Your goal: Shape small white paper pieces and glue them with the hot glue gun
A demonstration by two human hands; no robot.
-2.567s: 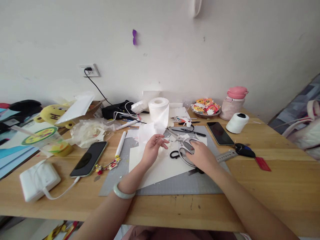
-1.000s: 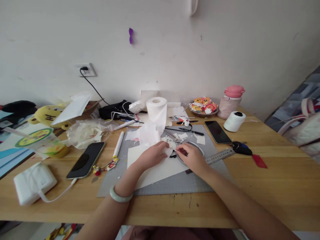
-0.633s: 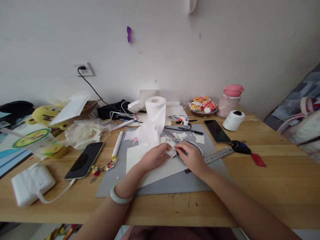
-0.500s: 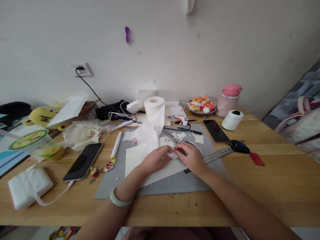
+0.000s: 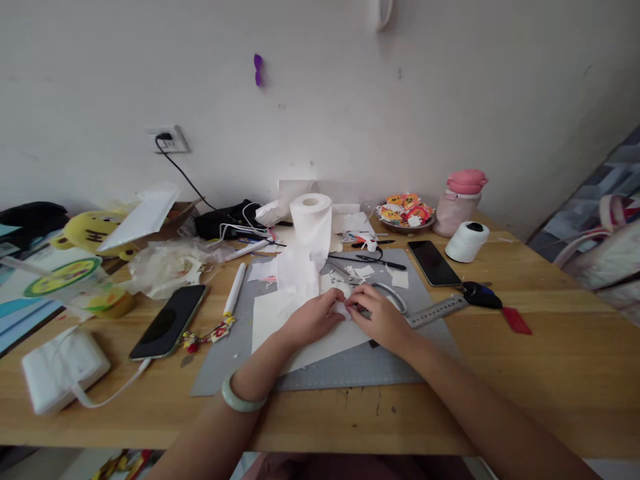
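Note:
My left hand (image 5: 314,317) and my right hand (image 5: 376,315) meet over the white paper sheet (image 5: 273,320) on the grey cutting mat (image 5: 345,370). Both pinch a small white piece (image 5: 344,308) between their fingertips. A jade bangle (image 5: 241,399) circles my left wrist. The silver scissors (image 5: 387,293) lie on the mat just behind my right hand, their handles partly hidden by it. Small paper scraps (image 5: 364,271) are scattered beyond my fingers.
A toilet roll (image 5: 311,220), a steel ruler (image 5: 437,311), two phones (image 5: 168,322) (image 5: 433,263), a thread spool (image 5: 466,241), a pink bottle (image 5: 459,200), a sticker dish (image 5: 406,215), a black key fob (image 5: 482,295) and a white charger (image 5: 63,370) crowd the wooden table (image 5: 550,373).
My right hand has let go of the scissors and moved left to meet my left hand. Both hands have dropped to the paper and now pinch the small white piece.

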